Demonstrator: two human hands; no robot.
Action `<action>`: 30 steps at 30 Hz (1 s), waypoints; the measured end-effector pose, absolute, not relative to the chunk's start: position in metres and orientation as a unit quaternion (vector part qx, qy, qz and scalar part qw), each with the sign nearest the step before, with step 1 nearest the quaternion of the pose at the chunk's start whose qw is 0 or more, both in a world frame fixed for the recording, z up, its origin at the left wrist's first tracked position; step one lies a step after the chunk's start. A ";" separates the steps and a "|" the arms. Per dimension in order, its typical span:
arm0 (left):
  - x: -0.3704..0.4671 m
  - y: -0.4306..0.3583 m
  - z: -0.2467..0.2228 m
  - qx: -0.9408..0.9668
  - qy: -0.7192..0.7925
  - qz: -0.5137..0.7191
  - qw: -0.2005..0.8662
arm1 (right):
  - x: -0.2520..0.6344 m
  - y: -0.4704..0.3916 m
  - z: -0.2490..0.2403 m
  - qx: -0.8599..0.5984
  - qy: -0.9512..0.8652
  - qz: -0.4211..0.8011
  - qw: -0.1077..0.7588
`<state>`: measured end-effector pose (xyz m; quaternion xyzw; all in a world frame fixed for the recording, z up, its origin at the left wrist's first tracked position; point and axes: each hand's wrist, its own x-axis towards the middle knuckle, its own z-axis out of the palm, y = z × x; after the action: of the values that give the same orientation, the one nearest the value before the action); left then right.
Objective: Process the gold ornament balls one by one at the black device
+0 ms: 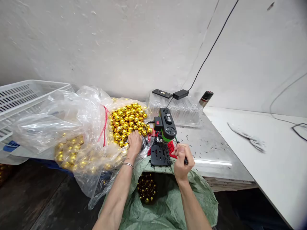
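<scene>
My left hand (135, 140) reaches to the front edge of a heap of shiny gold balls (128, 118), its fingers curled; what they hold is hidden. The heap spills from a clear plastic bag (88, 118) tied with a pink string (104, 126). My right hand (183, 158) is wrapped round a black handle (186, 161) beside a small black and green bench machine (168, 123). Under its head lies a slotted black base plate (158, 156), with red material (171, 149) behind it. Below, an open green sack (201, 195) contains more gold balls (146, 188).
Clear plastic tubes or boxes (182, 111) sit behind the machine, with a black power adapter (180, 94) and a phone-like black slab (162, 93) on top. Dark scraps litter the metal tabletop (213, 147). A white crate (35, 92) stands left, a black-capped can (206, 98) at the wall.
</scene>
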<state>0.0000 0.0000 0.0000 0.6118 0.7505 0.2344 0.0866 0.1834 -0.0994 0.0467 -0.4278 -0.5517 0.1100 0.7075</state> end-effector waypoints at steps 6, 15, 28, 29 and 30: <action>0.001 -0.030 0.001 0.505 0.635 0.471 0.347 | 0.181 -0.100 0.049 -0.430 -0.549 0.101 0.709; 0.040 -0.077 -0.016 0.240 0.451 0.541 0.668 | 0.183 -0.100 0.051 -0.430 -0.570 0.081 0.696; 0.070 -0.062 -0.042 0.560 0.563 0.503 0.343 | 0.185 -0.102 0.051 -0.417 -0.588 0.081 0.688; 0.070 -0.062 -0.042 0.563 0.563 0.500 0.340 | 0.185 -0.102 0.051 -0.413 -0.591 0.080 0.689; 0.070 -0.061 -0.042 0.565 0.563 0.499 0.339 | 0.185 -0.102 0.052 -0.409 -0.592 0.080 0.690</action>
<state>0.0703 -0.0613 -0.0425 0.5653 0.5628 0.4989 0.3388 0.1851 -0.1021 0.0517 -0.4092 -0.5921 0.0799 0.6896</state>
